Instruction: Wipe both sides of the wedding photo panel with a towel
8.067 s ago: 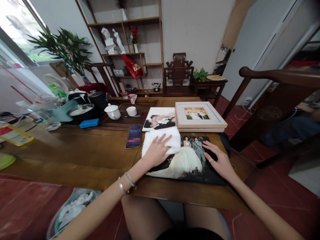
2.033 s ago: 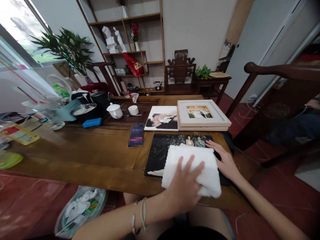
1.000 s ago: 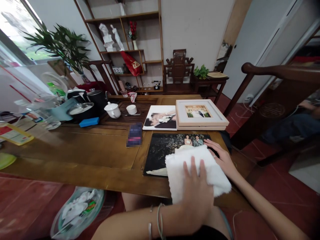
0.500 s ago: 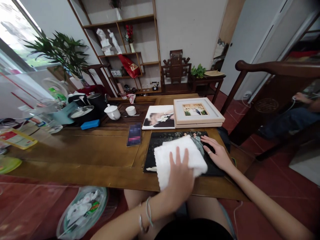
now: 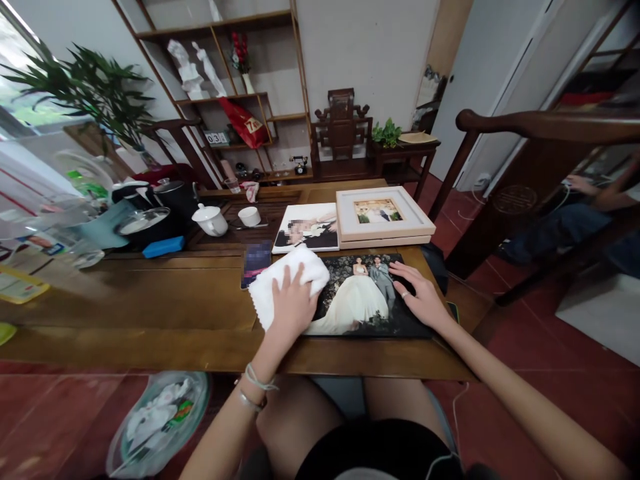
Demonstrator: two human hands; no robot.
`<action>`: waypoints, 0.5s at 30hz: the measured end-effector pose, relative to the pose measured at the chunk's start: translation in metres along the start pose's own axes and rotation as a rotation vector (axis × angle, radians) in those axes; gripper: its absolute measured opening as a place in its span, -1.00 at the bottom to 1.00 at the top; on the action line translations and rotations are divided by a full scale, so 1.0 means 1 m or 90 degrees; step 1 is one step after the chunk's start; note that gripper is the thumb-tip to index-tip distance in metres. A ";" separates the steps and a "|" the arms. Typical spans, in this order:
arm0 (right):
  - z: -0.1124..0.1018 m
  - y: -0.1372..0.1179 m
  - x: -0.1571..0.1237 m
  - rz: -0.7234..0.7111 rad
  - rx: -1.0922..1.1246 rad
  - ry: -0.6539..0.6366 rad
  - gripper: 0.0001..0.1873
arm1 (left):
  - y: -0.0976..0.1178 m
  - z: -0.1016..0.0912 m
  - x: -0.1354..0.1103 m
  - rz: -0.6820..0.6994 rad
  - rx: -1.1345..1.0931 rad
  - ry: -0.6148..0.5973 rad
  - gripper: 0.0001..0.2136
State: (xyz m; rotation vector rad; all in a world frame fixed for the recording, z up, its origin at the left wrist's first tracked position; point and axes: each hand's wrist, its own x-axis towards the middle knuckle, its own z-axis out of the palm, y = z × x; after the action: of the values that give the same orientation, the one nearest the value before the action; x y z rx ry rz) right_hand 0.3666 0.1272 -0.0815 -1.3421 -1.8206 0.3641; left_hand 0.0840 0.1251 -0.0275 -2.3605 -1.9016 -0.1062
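head view: our left hand, palm flat, presses white cloth over left end of photo print; right hand splayed flat opposite.

Dark wooden shelves and a carved chair line the white wall.

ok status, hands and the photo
Left hand flat on white cloth, left end of big photo. Right hand flat on its right side. Framed picture just beyond, clear of both.

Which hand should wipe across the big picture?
Probably the left hand: it lies flat on the white cloth at the left end of the picture. The right hand only presses its right side.
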 end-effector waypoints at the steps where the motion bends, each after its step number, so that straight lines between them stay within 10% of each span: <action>1: 0.000 0.000 0.000 0.000 0.001 0.001 -0.68 | 0.005 0.000 -0.002 0.012 -0.002 -0.001 -0.72; 9: 0.000 0.003 0.001 0.000 0.017 0.004 -0.66 | 0.078 -0.015 -0.055 0.332 -0.135 -0.037 -0.80; 15: 0.000 0.003 0.001 0.008 0.021 0.002 -0.64 | 0.046 -0.018 -0.039 0.242 -0.140 -0.056 -0.79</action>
State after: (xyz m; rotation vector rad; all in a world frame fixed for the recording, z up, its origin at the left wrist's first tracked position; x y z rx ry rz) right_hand 0.3686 0.1290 -0.0835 -1.3307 -1.7976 0.3965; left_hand 0.1210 0.0749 -0.0165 -2.8716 -1.5032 -0.1904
